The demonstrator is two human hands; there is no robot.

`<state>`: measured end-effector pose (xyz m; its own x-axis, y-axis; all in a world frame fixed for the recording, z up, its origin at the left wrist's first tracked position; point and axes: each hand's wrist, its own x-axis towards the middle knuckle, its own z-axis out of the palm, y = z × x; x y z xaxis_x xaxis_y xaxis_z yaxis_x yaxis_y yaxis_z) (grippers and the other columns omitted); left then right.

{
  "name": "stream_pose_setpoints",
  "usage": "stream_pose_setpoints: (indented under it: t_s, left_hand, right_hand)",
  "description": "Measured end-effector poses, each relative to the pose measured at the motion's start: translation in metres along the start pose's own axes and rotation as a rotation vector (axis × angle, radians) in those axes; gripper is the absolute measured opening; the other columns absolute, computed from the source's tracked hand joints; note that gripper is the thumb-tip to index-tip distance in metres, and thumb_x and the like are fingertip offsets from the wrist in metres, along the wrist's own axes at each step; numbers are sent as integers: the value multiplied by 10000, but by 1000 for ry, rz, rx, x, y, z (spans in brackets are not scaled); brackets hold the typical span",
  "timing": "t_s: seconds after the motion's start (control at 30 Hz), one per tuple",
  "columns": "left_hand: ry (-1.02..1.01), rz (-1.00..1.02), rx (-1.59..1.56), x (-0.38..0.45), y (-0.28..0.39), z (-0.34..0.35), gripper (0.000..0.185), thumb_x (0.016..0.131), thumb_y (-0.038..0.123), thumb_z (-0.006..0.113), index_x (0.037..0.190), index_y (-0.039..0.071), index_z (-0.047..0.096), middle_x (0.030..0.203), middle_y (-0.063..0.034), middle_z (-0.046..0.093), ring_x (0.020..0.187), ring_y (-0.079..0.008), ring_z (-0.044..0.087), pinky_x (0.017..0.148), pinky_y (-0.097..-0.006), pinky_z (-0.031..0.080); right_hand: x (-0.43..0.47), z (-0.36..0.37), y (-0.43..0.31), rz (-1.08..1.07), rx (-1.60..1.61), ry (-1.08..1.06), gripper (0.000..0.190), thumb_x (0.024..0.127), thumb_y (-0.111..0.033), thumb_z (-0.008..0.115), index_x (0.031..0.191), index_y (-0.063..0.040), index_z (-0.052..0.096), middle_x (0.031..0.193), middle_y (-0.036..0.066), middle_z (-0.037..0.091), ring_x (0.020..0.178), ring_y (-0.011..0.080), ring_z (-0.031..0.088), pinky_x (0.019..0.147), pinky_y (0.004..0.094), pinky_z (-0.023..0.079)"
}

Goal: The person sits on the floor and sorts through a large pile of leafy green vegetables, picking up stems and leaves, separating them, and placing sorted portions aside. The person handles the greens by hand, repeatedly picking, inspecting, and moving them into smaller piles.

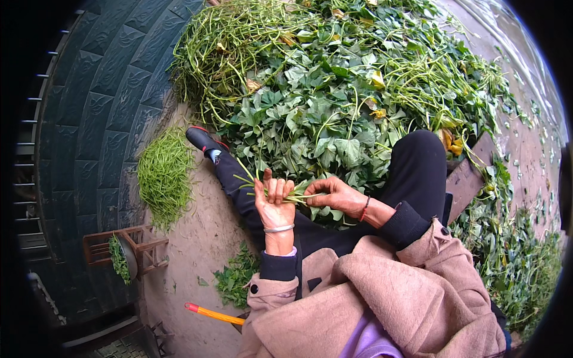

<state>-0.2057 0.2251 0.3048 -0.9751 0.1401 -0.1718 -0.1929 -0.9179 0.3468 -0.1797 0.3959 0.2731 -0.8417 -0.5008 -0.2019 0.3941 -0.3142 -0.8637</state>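
Observation:
My left hand (275, 201) is closed around a small bunch of green leaf stalks (245, 179), whose ends stick out past both sides of the fist. Close by on the right, my right hand (333, 195) has its thumb and fingertips at the other ends of these stalks (302, 197). Whether it pinches one of them is hard to make out. Both hands are above my lap, over dark trousers. Just beyond them spreads a large heap of leafy green vines (304, 112), with some yellowed leaves in it.
A pile of stripped stalks (164, 176) lies on the floor at left, beside a dark tiled wall (89, 134). Below it, a wooden stool (152, 248) has a metal bowl (130, 257) of greens. An orange handle (219, 315) lies near my left sleeve. Loose leaves (237, 277) are near my side.

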Motion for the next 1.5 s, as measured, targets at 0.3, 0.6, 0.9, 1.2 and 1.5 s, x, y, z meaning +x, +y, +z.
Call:
stream_pose_setpoints:
  t_s: [0.3, 0.6, 0.9, 1.2, 1.5]
  left_hand:
    - [-17, -182, -33, -1, -9, 2, 335, 973, 294, 471, 1120, 8, 566, 503, 68, 202, 459, -66, 180, 568, -235, 266]
    - [-30, -273, 9, 0, -8, -3, 306, 986, 249, 433, 1096, 0, 572, 490, 64, 215, 433, -63, 170, 518, -230, 235]
    - [53, -201, 123, -3, 3, 2, 245, 982, 191, 476, 1164, 36, 531, 585, 60, 286, 433, -43, 208, 464, -212, 221]
    - [-20, -160, 421, 0, -5, -8, 226, 974, 158, 484, 1174, 53, 492, 680, 17, 411, 562, -67, 374, 547, -221, 327]
    - [-50, -53, 1069, -2, -10, -6, 219, 976, 182, 511, 1087, 0, 559, 793, -7, 570, 729, -77, 523, 694, -218, 428]
  right_hand:
    - [-2, 6, -8, -158, 105, 315, 109, 840, -64, 572, 901, -14, 646, 786, -23, 613, 721, 42, 529, 664, 201, 429]
    - [3, -9, -6, -645, -944, 452, 151, 790, -96, 587, 918, -26, 626, 776, 69, 619, 690, 129, 567, 657, 258, 441]
    - [-2, -8, -36, -328, -403, 180, 326, 866, -125, 622, 1175, -35, 567, 986, 49, 643, 918, 143, 586, 819, 297, 480]
    - [3, -11, -3, -105, -296, -93, 218, 849, -75, 644, 1035, 38, 646, 845, 28, 665, 781, 61, 559, 720, 242, 485]
    - [2, -19, -11, -41, -177, 51, 179, 843, -80, 643, 992, 6, 692, 876, 13, 661, 780, 68, 573, 723, 232, 473]
